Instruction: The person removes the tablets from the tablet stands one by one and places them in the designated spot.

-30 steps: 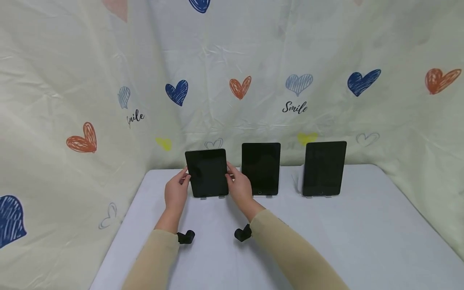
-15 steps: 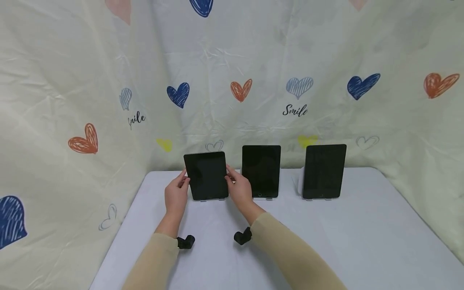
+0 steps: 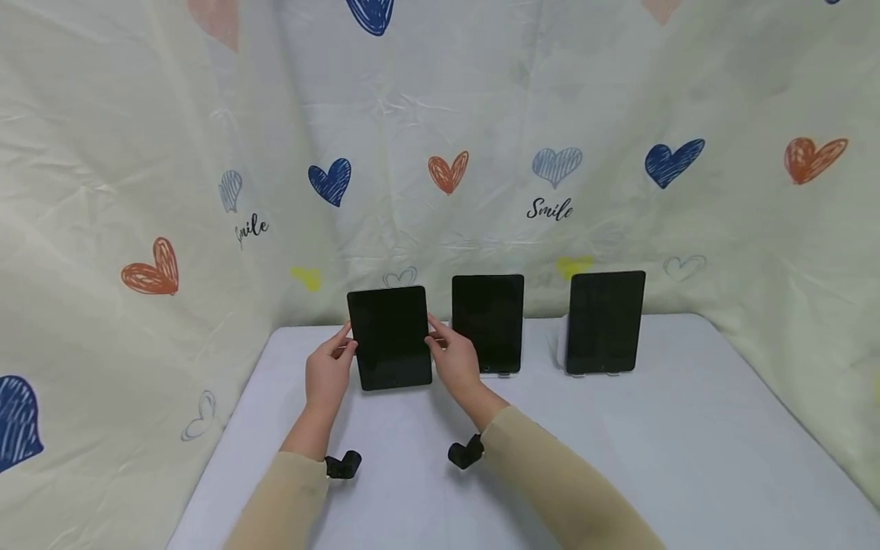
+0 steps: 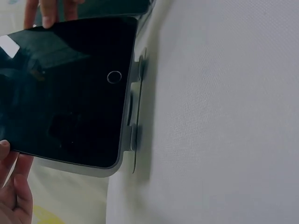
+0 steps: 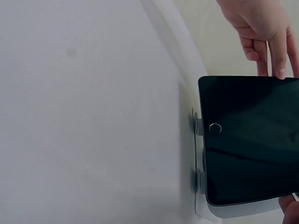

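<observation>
In the head view, a black tablet (image 3: 389, 338) is held upright between both hands, at the left of a row of tablets. My left hand (image 3: 328, 373) pinches its left edge with thumb and fingers. On the opposite edge, my right hand (image 3: 454, 360) pinches it the same way. A round home button shows on the tablet (image 4: 70, 93) in the left wrist view. Beside its bottom edge is a stand (image 5: 200, 179) with small front hooks, seen in the right wrist view. Whether the tablet touches those hooks I cannot tell.
A second tablet (image 3: 487, 324) leans on its stand just right of my right hand. Farther right stands a third tablet (image 3: 605, 324). All are near the back edge of a white-covered table (image 3: 639, 458), before a curtain (image 3: 412, 99) printed with hearts.
The held tablet's lower edge has come down and toward me in the head view, and now covers the stand hooks seen below it earlier. Both hands keep their pinch. The head view shifted slightly.
</observation>
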Demonstrator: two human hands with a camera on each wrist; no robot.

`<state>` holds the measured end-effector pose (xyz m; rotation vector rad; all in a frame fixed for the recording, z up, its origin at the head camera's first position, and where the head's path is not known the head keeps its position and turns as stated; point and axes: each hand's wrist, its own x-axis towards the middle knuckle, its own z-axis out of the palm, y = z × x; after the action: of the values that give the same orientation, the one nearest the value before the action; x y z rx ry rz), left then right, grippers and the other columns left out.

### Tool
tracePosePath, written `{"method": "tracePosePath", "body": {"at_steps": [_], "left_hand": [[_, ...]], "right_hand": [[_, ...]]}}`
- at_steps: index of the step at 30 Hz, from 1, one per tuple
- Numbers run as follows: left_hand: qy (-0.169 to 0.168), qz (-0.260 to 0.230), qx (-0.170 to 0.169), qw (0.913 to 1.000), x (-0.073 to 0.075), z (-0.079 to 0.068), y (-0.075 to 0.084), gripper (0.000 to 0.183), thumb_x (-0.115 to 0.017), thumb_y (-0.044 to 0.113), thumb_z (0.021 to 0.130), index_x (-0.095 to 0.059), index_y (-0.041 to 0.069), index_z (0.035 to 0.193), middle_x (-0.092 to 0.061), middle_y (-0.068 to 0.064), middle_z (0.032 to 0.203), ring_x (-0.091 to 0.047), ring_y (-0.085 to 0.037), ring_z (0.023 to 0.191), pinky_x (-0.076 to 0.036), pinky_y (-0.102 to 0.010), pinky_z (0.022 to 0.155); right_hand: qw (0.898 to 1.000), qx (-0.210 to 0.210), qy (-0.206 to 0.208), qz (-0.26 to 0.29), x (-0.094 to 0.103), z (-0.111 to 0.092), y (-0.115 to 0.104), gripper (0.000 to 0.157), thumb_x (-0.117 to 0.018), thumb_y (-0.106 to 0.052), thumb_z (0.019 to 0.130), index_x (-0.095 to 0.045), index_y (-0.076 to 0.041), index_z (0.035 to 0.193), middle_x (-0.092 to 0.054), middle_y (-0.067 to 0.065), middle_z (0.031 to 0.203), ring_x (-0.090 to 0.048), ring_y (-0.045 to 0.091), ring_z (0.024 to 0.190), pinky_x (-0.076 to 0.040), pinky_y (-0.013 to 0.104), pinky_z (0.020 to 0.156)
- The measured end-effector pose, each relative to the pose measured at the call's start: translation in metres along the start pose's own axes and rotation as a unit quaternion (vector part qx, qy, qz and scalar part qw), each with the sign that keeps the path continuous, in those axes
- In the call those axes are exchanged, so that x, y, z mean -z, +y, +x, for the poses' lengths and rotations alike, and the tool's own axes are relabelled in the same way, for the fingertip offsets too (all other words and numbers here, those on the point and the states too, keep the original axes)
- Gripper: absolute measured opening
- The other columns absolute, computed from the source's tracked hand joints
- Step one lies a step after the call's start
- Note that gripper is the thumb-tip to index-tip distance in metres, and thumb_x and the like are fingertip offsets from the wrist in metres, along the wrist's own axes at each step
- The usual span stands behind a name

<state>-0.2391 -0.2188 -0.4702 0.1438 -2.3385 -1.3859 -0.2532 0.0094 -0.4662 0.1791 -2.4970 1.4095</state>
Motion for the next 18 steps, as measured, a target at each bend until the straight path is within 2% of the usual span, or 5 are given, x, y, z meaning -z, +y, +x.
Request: {"method": "tracePosePath", "body": {"at_steps": [4,8,14,18], "left_hand": [[-0.017,0.003,0.008,0.9998,0.002,-0.004,0.003,0.041,-0.067,0.02,0.096,-0.062,0.03,0.136,-0.072,-0.004,0.107,-0.069,-0.017,0.095,-0.053,-0.026,0.078],[-0.041,-0.001,0.023,0.9989,0.006,-0.008,0.007,0.042,-0.066,0.02,0.097,-0.06,0.03,0.138,-0.071,-0.005,0.108,-0.069,-0.019,0.096,-0.054,-0.038,0.087],[-0.072,0.009,0.047,0.9962,0.011,-0.012,0.009,0.043,-0.065,0.022,0.098,-0.059,0.031,0.14,-0.07,-0.006,0.11,-0.068,-0.021,0.099,-0.053,-0.037,0.084],[-0.093,0.014,0.06,0.9937,0.013,-0.015,0.008,0.044,-0.064,0.022,0.098,-0.057,0.029,0.141,-0.068,-0.007,0.11,-0.068,-0.022,0.098,-0.05,-0.033,0.078]], "right_hand": [[1.0,-0.021,-0.014,0.006,0.006,-0.003,-0.001,0.052,-0.066,-0.016,0.096,-0.054,-0.035,0.143,-0.071,-0.001,0.106,-0.068,0.017,0.096,-0.055,0.033,0.077],[0.999,-0.038,-0.029,0.013,0.01,-0.007,-0.002,0.051,-0.067,-0.016,0.096,-0.054,-0.034,0.143,-0.071,-0.001,0.105,-0.068,0.015,0.093,-0.055,0.032,0.075],[0.996,-0.065,-0.058,0.024,0.017,-0.013,-0.002,0.05,-0.066,-0.016,0.097,-0.055,-0.031,0.143,-0.07,-0.002,0.103,-0.067,0.014,0.085,-0.051,0.029,0.065],[0.993,-0.077,-0.075,0.042,0.021,-0.019,-0.002,0.05,-0.066,-0.015,0.097,-0.055,-0.03,0.143,-0.07,0.0,0.102,-0.069,0.025,0.086,-0.051,0.029,0.062]]}}
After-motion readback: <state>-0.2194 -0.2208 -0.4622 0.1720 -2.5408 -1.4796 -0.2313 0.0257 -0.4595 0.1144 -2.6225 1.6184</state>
